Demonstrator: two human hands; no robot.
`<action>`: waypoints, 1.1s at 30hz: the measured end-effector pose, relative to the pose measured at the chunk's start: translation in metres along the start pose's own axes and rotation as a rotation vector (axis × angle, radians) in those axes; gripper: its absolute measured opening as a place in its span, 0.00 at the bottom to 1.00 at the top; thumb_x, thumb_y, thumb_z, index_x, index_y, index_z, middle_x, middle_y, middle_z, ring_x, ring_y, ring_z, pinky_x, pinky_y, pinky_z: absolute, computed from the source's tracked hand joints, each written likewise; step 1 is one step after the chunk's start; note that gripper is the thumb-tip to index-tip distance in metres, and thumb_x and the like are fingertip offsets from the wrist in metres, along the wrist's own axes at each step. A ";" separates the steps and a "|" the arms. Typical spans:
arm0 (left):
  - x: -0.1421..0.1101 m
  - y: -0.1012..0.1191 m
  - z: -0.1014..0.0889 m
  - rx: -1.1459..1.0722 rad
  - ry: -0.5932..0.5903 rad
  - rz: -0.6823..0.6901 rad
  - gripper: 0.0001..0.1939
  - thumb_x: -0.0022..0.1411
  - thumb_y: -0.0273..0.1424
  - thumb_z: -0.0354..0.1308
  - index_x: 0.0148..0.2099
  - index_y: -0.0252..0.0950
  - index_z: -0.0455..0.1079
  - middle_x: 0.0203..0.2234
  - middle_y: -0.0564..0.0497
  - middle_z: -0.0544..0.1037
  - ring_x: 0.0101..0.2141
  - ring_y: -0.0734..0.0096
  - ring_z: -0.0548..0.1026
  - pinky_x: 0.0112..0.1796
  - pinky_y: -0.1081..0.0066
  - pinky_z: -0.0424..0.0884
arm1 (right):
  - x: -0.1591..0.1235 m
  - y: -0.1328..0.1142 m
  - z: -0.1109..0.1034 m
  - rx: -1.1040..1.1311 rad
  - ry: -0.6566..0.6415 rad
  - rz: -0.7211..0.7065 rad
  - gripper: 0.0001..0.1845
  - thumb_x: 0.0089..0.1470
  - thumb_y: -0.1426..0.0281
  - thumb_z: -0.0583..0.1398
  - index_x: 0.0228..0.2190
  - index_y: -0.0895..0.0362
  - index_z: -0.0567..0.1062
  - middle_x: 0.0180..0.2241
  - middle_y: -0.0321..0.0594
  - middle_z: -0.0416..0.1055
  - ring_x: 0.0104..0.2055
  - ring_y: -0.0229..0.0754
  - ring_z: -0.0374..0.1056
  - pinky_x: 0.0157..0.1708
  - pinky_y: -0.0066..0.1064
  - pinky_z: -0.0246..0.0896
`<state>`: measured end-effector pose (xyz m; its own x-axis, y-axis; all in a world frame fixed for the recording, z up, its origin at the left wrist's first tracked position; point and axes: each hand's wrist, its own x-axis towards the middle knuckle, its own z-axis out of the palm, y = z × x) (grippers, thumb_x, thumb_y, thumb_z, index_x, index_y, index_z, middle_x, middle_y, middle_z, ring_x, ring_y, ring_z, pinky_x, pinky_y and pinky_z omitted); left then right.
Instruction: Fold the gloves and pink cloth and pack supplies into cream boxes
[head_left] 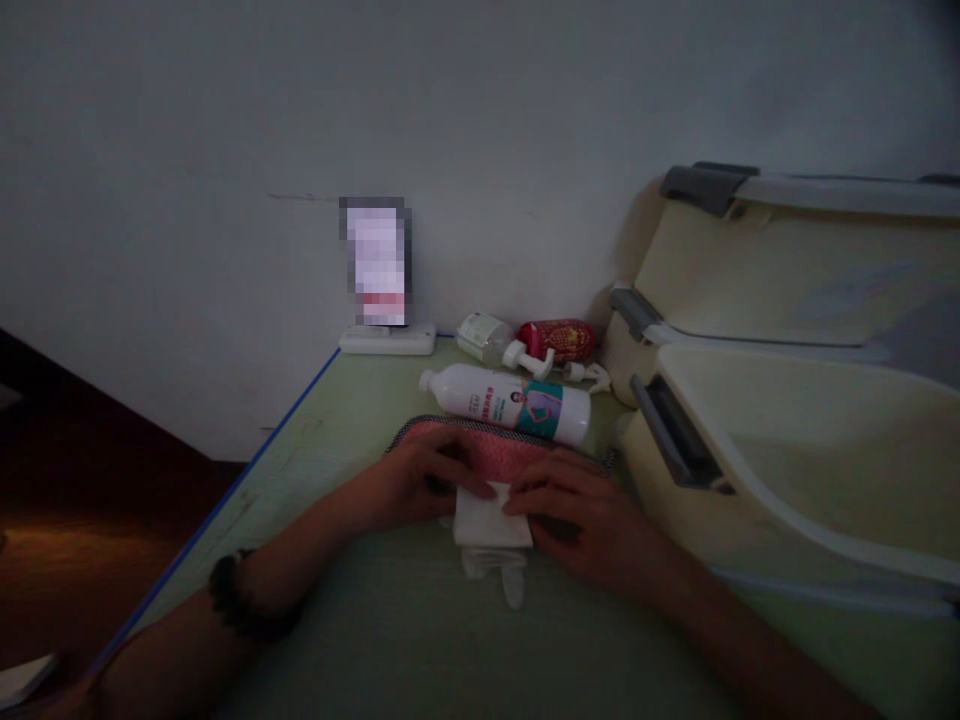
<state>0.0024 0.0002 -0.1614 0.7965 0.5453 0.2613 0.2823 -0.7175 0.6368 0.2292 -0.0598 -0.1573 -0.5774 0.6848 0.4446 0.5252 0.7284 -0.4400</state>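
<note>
On the pale green table [360,620] lies a folded white cloth [486,525], with a loose end trailing toward me. My left hand [420,480] rests on its left edge, fingers curled and pressing down. My right hand [577,515] lies on its right edge, fingers bent and flat against the cloth. Just behind the hands sits a pink pouch with a dark zip edge [495,448]. The scene is dim.
A white bottle [510,402] lies on its side behind the pouch. Past it lie a small spray bottle [484,337] and a red can [559,340]. Stacked cream plastic tubs [787,420] fill the right side. A phone on a white stand [382,300] leans at the wall.
</note>
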 end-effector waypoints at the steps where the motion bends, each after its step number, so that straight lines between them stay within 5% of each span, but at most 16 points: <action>1: 0.000 0.001 0.000 0.000 -0.008 0.002 0.08 0.54 0.31 0.59 0.38 0.43 0.75 0.34 0.49 0.68 0.36 0.69 0.68 0.36 0.71 0.67 | 0.000 0.000 0.000 0.007 0.003 -0.002 0.11 0.48 0.77 0.57 0.34 0.52 0.74 0.35 0.37 0.71 0.38 0.38 0.66 0.39 0.34 0.61; 8: 0.002 0.007 -0.004 0.005 -0.098 -0.020 0.10 0.54 0.30 0.59 0.40 0.43 0.74 0.34 0.50 0.67 0.36 0.70 0.67 0.39 0.69 0.66 | -0.002 -0.002 -0.001 0.013 -0.039 -0.031 0.11 0.45 0.76 0.59 0.33 0.52 0.74 0.36 0.36 0.71 0.40 0.39 0.66 0.43 0.36 0.59; 21: -0.001 0.005 -0.005 0.059 -0.031 -0.047 0.04 0.52 0.23 0.57 0.32 0.37 0.69 0.37 0.51 0.66 0.41 0.68 0.66 0.41 0.70 0.65 | 0.001 -0.005 -0.003 0.009 -0.128 -0.032 0.11 0.43 0.75 0.59 0.33 0.54 0.74 0.34 0.36 0.71 0.39 0.40 0.63 0.41 0.35 0.59; 33: -0.004 0.015 -0.022 0.003 -0.114 -0.045 0.12 0.54 0.23 0.52 0.39 0.37 0.73 0.37 0.49 0.66 0.38 0.69 0.67 0.41 0.70 0.65 | 0.000 -0.010 -0.004 -0.015 -0.182 -0.061 0.14 0.44 0.76 0.58 0.35 0.52 0.75 0.33 0.37 0.71 0.39 0.40 0.63 0.40 0.34 0.58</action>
<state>-0.0086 -0.0034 -0.1370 0.8387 0.5241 0.1479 0.3208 -0.6950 0.6435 0.2261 -0.0668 -0.1493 -0.7117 0.6249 0.3208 0.4941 0.7700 -0.4037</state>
